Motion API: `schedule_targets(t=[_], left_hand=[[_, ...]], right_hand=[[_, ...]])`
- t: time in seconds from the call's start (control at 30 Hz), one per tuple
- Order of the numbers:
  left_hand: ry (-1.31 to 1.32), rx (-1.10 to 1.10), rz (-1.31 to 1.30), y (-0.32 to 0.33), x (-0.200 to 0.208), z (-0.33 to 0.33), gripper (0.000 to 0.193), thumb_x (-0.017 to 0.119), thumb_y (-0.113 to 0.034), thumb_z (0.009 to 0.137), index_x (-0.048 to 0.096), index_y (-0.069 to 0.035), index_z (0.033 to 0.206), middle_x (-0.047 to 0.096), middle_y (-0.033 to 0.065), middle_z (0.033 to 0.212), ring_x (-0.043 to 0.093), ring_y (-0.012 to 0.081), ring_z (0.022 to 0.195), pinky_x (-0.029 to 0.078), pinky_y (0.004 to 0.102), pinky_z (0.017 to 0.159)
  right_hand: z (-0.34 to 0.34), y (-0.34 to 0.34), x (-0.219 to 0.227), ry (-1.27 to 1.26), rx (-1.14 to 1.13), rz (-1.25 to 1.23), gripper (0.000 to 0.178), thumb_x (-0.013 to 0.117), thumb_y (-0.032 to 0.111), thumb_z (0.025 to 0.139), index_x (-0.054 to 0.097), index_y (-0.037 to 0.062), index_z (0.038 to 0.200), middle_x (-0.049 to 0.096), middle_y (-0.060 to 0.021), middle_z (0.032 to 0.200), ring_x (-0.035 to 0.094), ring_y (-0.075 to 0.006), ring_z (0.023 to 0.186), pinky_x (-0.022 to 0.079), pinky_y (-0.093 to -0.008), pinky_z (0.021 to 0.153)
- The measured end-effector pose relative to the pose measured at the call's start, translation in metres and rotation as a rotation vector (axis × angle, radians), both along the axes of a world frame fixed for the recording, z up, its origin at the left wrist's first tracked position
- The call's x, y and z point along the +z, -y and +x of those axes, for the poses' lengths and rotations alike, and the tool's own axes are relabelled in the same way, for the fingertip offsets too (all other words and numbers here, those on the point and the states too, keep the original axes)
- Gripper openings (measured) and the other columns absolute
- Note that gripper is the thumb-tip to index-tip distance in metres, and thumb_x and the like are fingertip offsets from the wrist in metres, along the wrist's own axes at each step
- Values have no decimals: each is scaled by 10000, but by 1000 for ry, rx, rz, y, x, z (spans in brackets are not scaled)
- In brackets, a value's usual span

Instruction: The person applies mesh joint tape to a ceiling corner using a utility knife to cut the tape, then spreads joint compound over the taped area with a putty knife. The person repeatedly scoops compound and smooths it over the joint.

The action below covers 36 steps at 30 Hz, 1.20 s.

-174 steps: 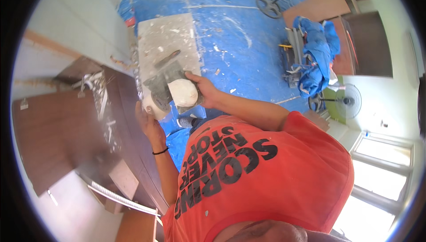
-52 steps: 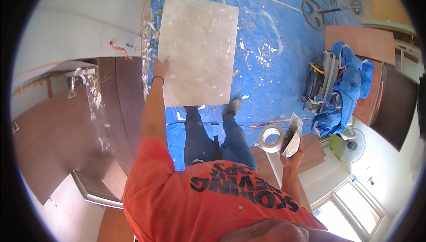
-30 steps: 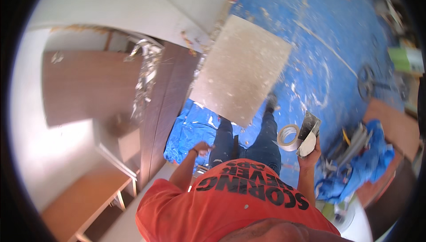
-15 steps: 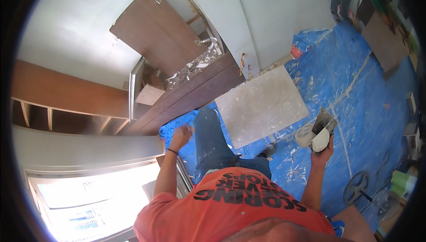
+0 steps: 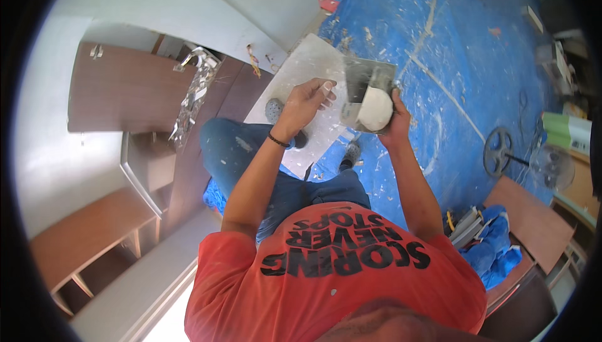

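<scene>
My right hand (image 5: 395, 122) is wrapped round the edge of a wide putty knife (image 5: 365, 72) with a flat grey metal blade. A rounded lump of white putty (image 5: 376, 110) lies on it. Whether a second blade is stacked under the first, I cannot tell. Just left of the blade, apart from it, my left hand (image 5: 305, 109) has its fingers curled together, with white smears at the tips. What they pinch, if anything, is too small to make out. Below both hands lies a pale board (image 5: 313, 66), partly hidden by my left hand and legs.
Blue sheeting (image 5: 451, 22) with white scraps covers the floor. Brown cabinetry (image 5: 125, 91) with debris stands at left. At right are a fan with a round base (image 5: 497, 151), a brown panel (image 5: 533, 223) and a blue bag (image 5: 498, 248). My speckled shoe (image 5: 274, 110) rests on the board.
Both hands have come together in front of me, the right bringing the putty knife and putty leftward. My view has turned, and one foot is now on the board.
</scene>
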<state>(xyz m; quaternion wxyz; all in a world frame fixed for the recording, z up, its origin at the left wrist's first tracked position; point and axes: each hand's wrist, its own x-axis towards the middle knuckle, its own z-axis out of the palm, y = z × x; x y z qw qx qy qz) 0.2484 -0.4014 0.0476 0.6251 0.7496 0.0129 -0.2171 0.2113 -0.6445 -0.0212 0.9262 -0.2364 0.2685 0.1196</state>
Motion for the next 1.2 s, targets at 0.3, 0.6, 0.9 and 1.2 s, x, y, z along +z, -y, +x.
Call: schedule_targets(t=[0.3,0.6,0.9,1.2], left_hand=[[-195,12,-112,16,-48,3,266,606,-260,1045,659,-23,1153,687,35,982,682,141,880,556,285,768],[-167,137,198,-15,-238,107,197,540,-162,1034,626,-35,1158,652,78,891,680,190,780,563,338,713],[273,-522,593,69,-417,178,296,529,-130,918,684,-139,1171,697,240,1138,641,434,1119,505,500,956],[279,-179,497,78,-381,105,342,599,-122,923,692,-63,1247,710,115,921,663,253,781,540,375,746]], right_hand=[[-16,-7,-33,-136,17,37,477,525,419,1056,593,39,1337,700,-127,1238,706,-268,1090,584,-443,937],[-72,20,-99,-309,-128,-56,460,559,420,1045,638,19,1256,717,-123,1184,716,-254,1034,576,-412,920],[-100,59,-172,-340,-133,-237,545,510,458,1059,577,7,1357,674,-130,1283,677,-260,1139,536,-407,998],[-73,64,-223,-376,-294,-138,520,496,400,1073,533,4,1408,653,-142,1327,657,-269,1177,521,-416,1025]])
